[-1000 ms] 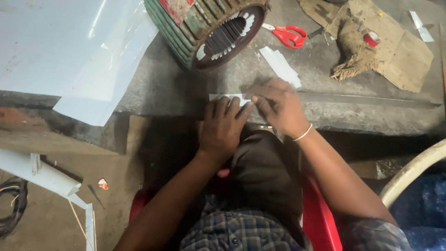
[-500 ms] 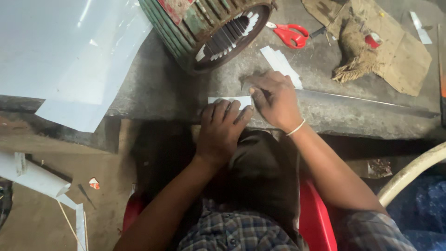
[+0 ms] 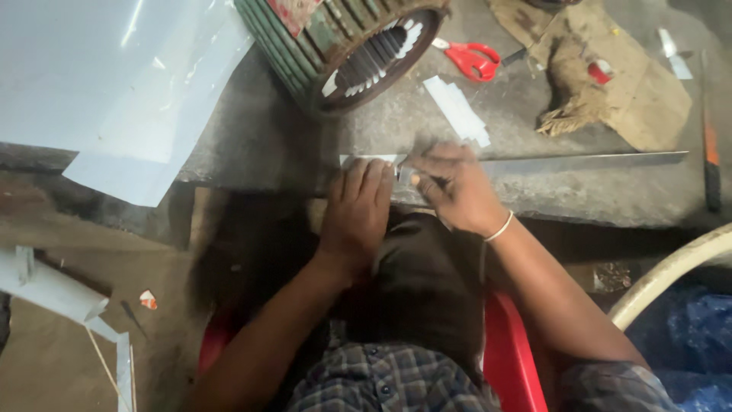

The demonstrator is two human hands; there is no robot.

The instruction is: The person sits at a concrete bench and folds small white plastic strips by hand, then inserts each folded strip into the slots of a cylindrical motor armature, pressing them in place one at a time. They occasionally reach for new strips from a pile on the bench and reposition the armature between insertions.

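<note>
My left hand (image 3: 358, 210) lies flat with its fingers pressing a narrow white paper strip (image 3: 366, 159) against the edge of the grey workbench (image 3: 252, 137). My right hand (image 3: 451, 185) sits just to its right, fingers curled and pinching the strip's other end beside a long metal straightedge (image 3: 579, 161) that runs right along the bench. Whether the right hand also holds a small tool is hidden by the fingers.
A green motor stator (image 3: 347, 42) lies on its side behind the hands. Red-handled scissors (image 3: 473, 59), cut white strips (image 3: 456, 109), a burlap rag (image 3: 602, 76) and large white sheets (image 3: 107, 84) lie on the bench. A red chair (image 3: 507, 358) is under me.
Both hands have stayed on the strip at the bench edge; the right hand has shifted slightly and its fingers have curled tighter. The view has drifted a little.
</note>
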